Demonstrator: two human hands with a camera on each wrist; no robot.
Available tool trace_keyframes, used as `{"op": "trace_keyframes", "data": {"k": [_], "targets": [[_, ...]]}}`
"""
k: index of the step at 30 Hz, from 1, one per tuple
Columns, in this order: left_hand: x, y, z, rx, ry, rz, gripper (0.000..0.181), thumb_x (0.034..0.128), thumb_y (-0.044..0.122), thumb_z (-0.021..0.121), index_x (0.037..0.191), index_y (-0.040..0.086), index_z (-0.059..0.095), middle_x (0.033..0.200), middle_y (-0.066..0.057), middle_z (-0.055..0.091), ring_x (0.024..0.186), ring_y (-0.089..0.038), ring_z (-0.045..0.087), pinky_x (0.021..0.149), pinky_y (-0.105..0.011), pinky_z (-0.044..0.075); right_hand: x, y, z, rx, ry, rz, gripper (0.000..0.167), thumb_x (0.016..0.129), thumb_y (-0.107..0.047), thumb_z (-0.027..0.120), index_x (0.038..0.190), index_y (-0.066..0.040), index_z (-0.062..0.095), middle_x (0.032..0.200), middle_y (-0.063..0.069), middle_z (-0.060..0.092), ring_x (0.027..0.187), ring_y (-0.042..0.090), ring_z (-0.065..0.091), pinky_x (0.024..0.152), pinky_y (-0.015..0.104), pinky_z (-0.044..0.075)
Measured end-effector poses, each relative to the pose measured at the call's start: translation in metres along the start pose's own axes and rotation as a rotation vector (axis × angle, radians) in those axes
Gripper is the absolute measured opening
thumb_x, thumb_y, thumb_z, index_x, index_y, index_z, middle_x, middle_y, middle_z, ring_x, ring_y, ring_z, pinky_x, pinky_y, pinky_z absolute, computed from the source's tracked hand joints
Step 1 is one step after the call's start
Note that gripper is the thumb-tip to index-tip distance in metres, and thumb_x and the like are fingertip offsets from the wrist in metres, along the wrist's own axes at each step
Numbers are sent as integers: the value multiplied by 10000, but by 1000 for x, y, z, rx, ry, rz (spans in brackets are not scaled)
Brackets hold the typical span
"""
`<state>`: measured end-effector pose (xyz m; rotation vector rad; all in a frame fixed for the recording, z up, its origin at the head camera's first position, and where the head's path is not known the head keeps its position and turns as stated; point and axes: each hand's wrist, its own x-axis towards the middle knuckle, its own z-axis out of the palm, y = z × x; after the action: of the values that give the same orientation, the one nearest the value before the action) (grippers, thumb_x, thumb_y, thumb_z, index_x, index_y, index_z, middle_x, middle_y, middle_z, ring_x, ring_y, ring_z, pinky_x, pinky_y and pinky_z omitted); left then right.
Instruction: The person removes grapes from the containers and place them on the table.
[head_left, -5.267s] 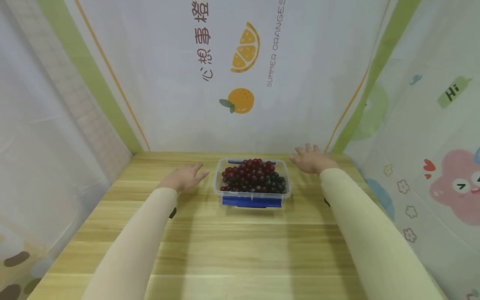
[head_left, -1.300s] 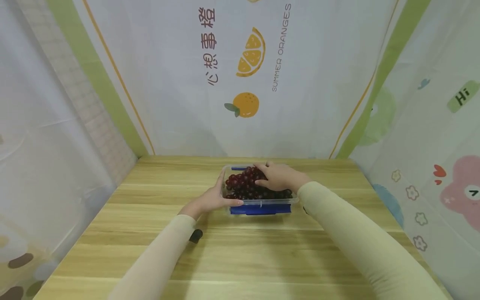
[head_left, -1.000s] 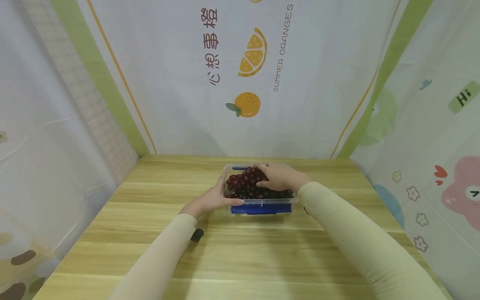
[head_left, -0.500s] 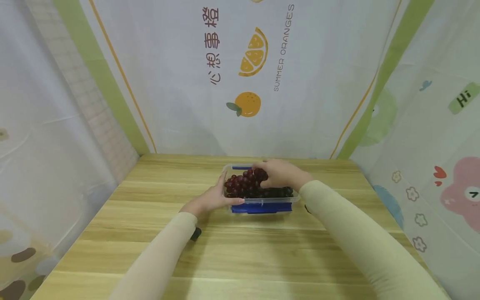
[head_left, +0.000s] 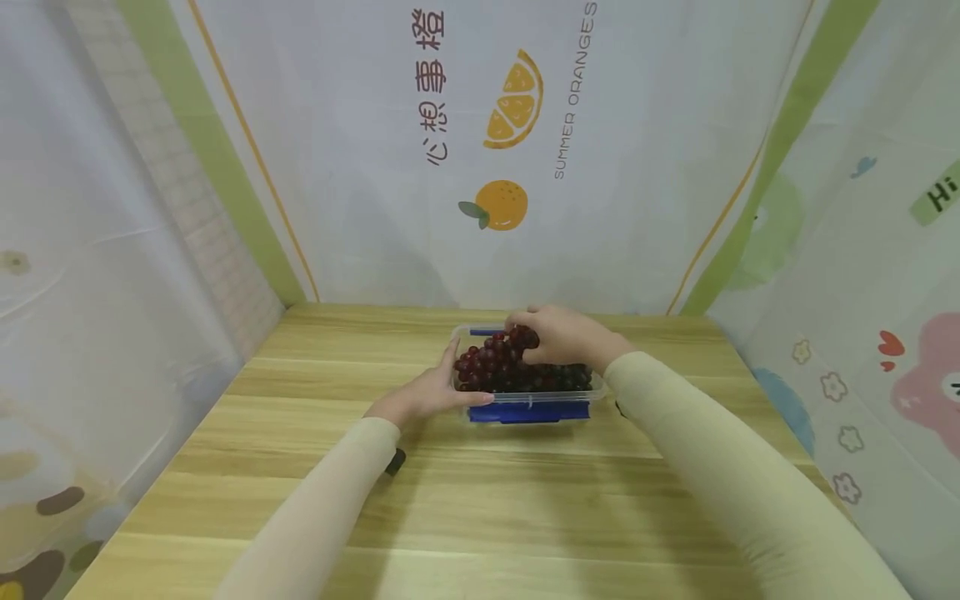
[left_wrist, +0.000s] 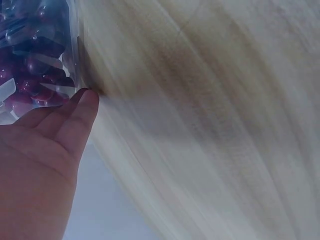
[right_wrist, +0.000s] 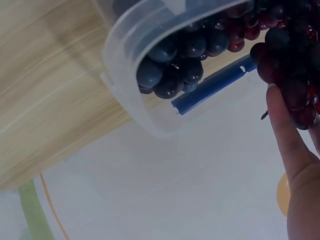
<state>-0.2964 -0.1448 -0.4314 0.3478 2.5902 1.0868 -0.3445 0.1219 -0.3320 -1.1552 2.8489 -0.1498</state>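
Observation:
A clear plastic food container [head_left: 459,333] with blue clip flaps holds dark red and near-black grapes [head_left: 489,358]. My left hand [head_left: 427,393] steadies its left front corner, the thumb laid along the front rim and the straight fingers against the left side. In the left wrist view, those fingers [left_wrist: 75,120] touch the clear wall. My right hand [head_left: 570,335] grips a bunch of grapes [right_wrist: 295,70] over the container, thumb and fingers on either side. The bunch is raised a little above the darker grapes [right_wrist: 170,70], which lie inside. Part of it is hidden by the hand.
The container stands on a wood-grain table [head_left: 480,500] near its back edge. A white curtain [head_left: 375,208] printed with oranges hangs right behind, and patterned curtains [head_left: 847,333] close in the sides. A small black piece [head_left: 395,461] shows at the left wrist.
From apart beside the container, both hands have come to it. The left has taken its corner, and the right has reached into the grapes and raised a bunch slightly.

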Motion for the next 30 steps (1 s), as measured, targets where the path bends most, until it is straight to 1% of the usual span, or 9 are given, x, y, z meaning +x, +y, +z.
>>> {"op": "trace_keyframes", "data": {"k": [4, 7, 10, 16, 17, 20, 24, 26, 30], "targets": [[0, 0, 1, -9, -4, -1, 1397, 785, 818, 759, 1643, 439, -277, 1105, -73, 750, 1097, -266, 711, 1094, -564, 523, 0, -2, -5, -13, 3, -12, 528, 953, -226, 762, 1457, -193, 609, 1285, 123, 691, 910, 204, 684, 859, 430, 624], [1, -1, 1, -22, -4, 7, 1386, 792, 803, 767, 1638, 458, -275, 1090, -70, 727, 1001, -246, 714, 1013, -523, 556, 1, -6, -12, -35, -2, -18, 532, 955, -220, 759, 1463, -187, 606, 1262, 121, 685, 909, 213, 678, 839, 422, 622], [1, -1, 1, -24, -4, 17, 1373, 797, 797, 767, 1636, 469, -270, 1100, -76, 714, 959, -233, 708, 964, -495, 569, 3, -9, -20, -69, 3, -28, 534, 954, -219, 762, 1464, -186, 608, 1244, 112, 691, 882, 205, 665, 816, 403, 621], [1, -1, 0, -37, -2, 22, 1352, 806, 781, 772, 1631, 496, -260, 1115, -83, 727, 989, -241, 704, 995, -519, 557, 5, -15, -36, -111, 27, -70, 498, 943, -202, 768, 1423, -183, 637, 1178, 95, 701, 810, 180, 624, 764, 361, 605], [1, -1, 0, -39, -1, 22, 1349, 806, 780, 773, 1630, 499, -257, 1135, -97, 730, 1006, -250, 705, 1008, -527, 552, 5, -15, -38, -122, 35, -85, 483, 940, -195, 769, 1406, -181, 643, 1159, 92, 701, 807, 178, 621, 759, 357, 601], [0, -1, 0, -36, 9, 26, 1355, 800, 784, 775, 1637, 490, -250, 1333, -167, 698, 1130, -299, 701, 1071, -560, 531, 6, -17, -44, -163, 68, -134, 452, 932, -180, 778, 1367, -173, 657, 1118, 87, 704, 817, 189, 628, 759, 365, 599], [0, -1, 1, -29, 18, 28, 1357, 796, 797, 768, 1641, 483, -247, 1615, -250, 496, 1349, -404, 628, 1156, -615, 479, 5, -20, -52, -226, 86, -166, 429, 937, -196, 784, 1348, -182, 662, 1106, 76, 703, 853, 202, 651, 776, 379, 608], [1, -2, 1, -21, 15, 25, 1355, 797, 807, 757, 1640, 481, -251, 1647, -255, 455, 1389, -427, 602, 1170, -628, 465, 4, -20, -55, -245, 84, -171, 428, 941, -200, 782, 1352, -184, 663, 1104, 76, 701, 853, 209, 655, 779, 384, 609], [1, -3, 1, -4, 8, 23, 1360, 799, 815, 747, 1644, 462, -258, 1610, -269, 498, 1358, -419, 628, 1165, -627, 471, 4, -19, -63, -275, 96, -195, 429, 941, -184, 772, 1356, -177, 662, 1100, 81, 700, 824, 215, 651, 772, 384, 606]]}}
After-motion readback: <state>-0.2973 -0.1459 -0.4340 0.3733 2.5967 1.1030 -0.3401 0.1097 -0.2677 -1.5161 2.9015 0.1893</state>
